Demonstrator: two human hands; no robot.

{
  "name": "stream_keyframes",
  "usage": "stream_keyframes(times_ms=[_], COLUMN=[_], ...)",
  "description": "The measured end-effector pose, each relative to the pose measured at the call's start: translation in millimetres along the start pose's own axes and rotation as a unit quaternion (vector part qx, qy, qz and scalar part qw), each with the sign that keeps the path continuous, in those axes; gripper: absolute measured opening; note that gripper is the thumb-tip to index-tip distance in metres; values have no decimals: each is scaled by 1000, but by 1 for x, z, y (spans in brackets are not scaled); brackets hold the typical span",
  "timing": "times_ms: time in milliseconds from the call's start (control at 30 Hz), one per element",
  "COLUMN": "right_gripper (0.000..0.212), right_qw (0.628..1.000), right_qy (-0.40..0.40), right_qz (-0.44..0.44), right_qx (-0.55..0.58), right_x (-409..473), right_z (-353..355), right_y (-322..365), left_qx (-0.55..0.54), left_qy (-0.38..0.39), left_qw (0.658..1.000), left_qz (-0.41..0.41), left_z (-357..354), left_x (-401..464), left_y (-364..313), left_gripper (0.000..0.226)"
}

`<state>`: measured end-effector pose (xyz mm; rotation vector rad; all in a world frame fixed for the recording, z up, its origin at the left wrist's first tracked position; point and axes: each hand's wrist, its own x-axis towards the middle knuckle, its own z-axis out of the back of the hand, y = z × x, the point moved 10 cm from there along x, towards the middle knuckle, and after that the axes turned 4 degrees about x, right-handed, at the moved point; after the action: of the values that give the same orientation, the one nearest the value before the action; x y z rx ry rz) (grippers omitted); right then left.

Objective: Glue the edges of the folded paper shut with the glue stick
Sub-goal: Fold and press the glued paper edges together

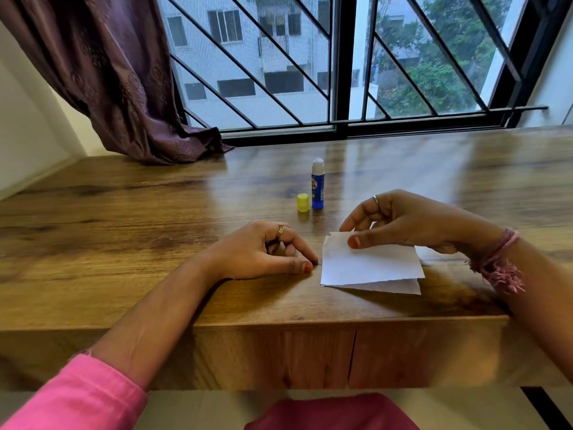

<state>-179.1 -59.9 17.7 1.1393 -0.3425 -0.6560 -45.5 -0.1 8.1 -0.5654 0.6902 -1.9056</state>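
Note:
A folded white paper [369,265] lies on the wooden table [155,212] near the front edge. My right hand [403,221] pinches its far left corner between thumb and fingers, with the top layer slightly raised. My left hand [263,252] rests on the table just left of the paper, fingers loosely curled, fingertips near the paper's left edge and holding nothing. A blue glue stick [317,186] stands upright and uncapped behind the paper, its white glue tip showing. The yellow cap [303,202] sits beside the stick on its left.
A purple curtain [124,88] drapes onto the table's back left. A barred window [341,63] runs along the far edge. The table's front edge [341,321] lies close below the paper.

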Motion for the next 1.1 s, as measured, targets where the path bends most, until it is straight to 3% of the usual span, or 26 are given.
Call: stream_keyframes(times_ms=[200,867,1100], right_gripper=[23,37,27], right_qw=[1000,1000,1000], right_qy=[-5,-3,-8], right_qz=[-4,-1,2], right_qx=[-15,-19,-22], right_x=[0,-1,-1], right_z=[0,-1,0], right_y=[-1,3,2], left_qx=[9,28,42], left_qy=[-2,-12,-34], left_qw=[1000,999,998], left_qz=[1,27,41], left_z=[0,-1,0], left_x=[0,2,2], left_y=[0,0,1], left_gripper=[23,27,36])
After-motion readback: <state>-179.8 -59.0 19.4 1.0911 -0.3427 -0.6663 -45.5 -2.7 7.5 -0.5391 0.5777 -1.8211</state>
